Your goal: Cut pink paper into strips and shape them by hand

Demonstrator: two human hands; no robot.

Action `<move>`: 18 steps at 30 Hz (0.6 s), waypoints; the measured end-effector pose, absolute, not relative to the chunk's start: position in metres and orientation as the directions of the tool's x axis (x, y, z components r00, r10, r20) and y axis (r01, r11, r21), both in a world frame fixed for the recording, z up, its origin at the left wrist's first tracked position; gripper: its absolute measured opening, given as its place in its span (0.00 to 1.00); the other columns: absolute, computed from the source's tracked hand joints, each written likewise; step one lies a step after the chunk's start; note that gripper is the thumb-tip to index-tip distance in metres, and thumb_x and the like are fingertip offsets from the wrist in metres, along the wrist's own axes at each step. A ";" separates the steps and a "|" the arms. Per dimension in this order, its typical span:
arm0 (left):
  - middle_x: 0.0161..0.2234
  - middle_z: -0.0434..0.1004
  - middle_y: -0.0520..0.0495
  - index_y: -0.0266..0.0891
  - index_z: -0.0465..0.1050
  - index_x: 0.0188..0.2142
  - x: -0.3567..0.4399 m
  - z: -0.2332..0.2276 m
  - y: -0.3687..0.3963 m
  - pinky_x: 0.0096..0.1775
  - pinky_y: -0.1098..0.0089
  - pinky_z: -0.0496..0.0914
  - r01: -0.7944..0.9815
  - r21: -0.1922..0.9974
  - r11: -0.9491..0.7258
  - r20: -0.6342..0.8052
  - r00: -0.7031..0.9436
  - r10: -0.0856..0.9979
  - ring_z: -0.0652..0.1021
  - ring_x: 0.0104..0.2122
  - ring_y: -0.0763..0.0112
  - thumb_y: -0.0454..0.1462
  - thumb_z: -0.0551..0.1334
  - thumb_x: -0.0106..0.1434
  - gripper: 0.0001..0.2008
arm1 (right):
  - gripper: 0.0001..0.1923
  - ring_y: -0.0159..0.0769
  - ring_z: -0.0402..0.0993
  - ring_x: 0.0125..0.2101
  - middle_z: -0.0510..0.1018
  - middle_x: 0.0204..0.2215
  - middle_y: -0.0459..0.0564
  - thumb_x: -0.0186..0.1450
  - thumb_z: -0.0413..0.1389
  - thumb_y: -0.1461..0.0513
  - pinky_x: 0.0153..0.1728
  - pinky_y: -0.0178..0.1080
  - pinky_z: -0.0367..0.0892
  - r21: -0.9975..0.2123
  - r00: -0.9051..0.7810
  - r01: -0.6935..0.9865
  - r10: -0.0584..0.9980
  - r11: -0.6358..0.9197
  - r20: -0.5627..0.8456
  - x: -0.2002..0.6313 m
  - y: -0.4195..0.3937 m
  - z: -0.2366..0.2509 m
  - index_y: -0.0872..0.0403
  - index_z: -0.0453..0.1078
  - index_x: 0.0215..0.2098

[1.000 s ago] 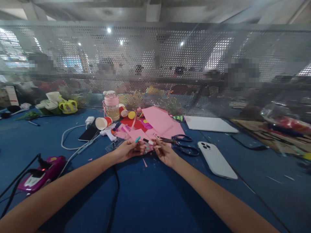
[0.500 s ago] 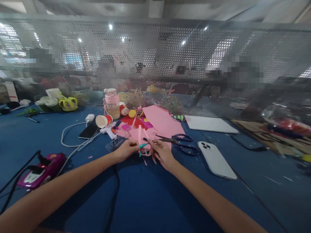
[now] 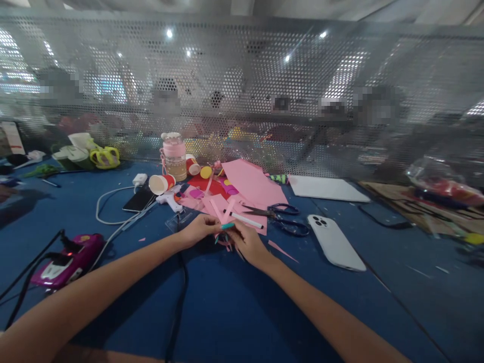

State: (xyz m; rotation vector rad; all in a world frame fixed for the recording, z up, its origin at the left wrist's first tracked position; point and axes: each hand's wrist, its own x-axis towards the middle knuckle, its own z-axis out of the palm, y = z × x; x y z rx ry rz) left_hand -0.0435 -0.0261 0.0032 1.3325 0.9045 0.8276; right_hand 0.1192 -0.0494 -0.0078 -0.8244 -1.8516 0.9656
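My left hand (image 3: 202,229) and my right hand (image 3: 247,243) meet over the blue table, both pinching thin pink paper strips (image 3: 224,214) that stick up between the fingers. Long teal nails show on the left hand. Just beyond the strips lies a white pen (image 3: 247,220) on a pink paper sheet (image 3: 253,184). Black-handled scissors (image 3: 280,216) lie to the right of the pen. A loose pink sliver (image 3: 282,249) rests on the table right of my right hand.
A white phone (image 3: 335,242) lies face down at the right. A purple glue gun (image 3: 64,259) with black cables sits at the left. A pink-lidded jar (image 3: 174,157), paper cups (image 3: 161,184), a dark phone (image 3: 139,200) and a perforated metal screen (image 3: 242,101) stand behind.
My hands have drawn closer together and slightly nearer to me, gathering the pink strips upright. The pen now lies on the pink sheet. The view has tilted down a little.
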 end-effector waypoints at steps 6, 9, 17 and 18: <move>0.14 0.67 0.56 0.32 0.69 0.19 -0.044 -0.001 -0.024 0.23 0.76 0.56 -0.027 0.995 0.094 -0.073 0.431 0.900 0.64 0.17 0.82 0.48 0.69 0.37 0.20 | 0.07 0.33 0.65 0.22 0.68 0.21 0.47 0.63 0.48 0.63 0.26 0.36 0.61 -0.706 -0.484 0.290 0.735 0.646 0.474 0.131 -0.050 0.001 0.53 0.66 0.30; 0.15 0.68 0.55 0.32 0.70 0.19 -0.044 -0.003 -0.023 0.24 0.76 0.57 -0.041 0.994 0.103 -0.075 0.439 0.895 0.66 0.18 0.81 0.47 0.70 0.36 0.20 | 0.05 0.32 0.63 0.22 0.66 0.21 0.47 0.61 0.49 0.64 0.25 0.35 0.61 -0.622 -0.526 0.372 0.708 0.690 0.471 0.135 -0.050 0.005 0.55 0.65 0.29; 0.14 0.65 0.56 0.32 0.70 0.19 -0.044 0.001 -0.026 0.22 0.76 0.58 -0.088 0.988 0.126 -0.075 0.443 0.893 0.64 0.17 0.82 0.47 0.69 0.39 0.19 | 0.08 0.27 0.60 0.16 0.62 0.19 0.41 0.57 0.55 0.58 0.17 0.31 0.59 -0.787 -0.497 0.343 0.810 0.512 0.310 0.130 -0.056 0.013 0.55 0.67 0.33; 0.14 0.65 0.56 0.32 0.70 0.18 -0.044 0.001 -0.026 0.22 0.76 0.57 -0.090 0.988 0.122 -0.071 0.439 0.896 0.64 0.17 0.82 0.46 0.69 0.39 0.18 | 0.10 0.27 0.62 0.16 0.63 0.18 0.41 0.56 0.56 0.57 0.17 0.31 0.59 -0.817 -0.492 0.331 0.825 0.472 0.278 0.129 -0.056 0.013 0.55 0.67 0.32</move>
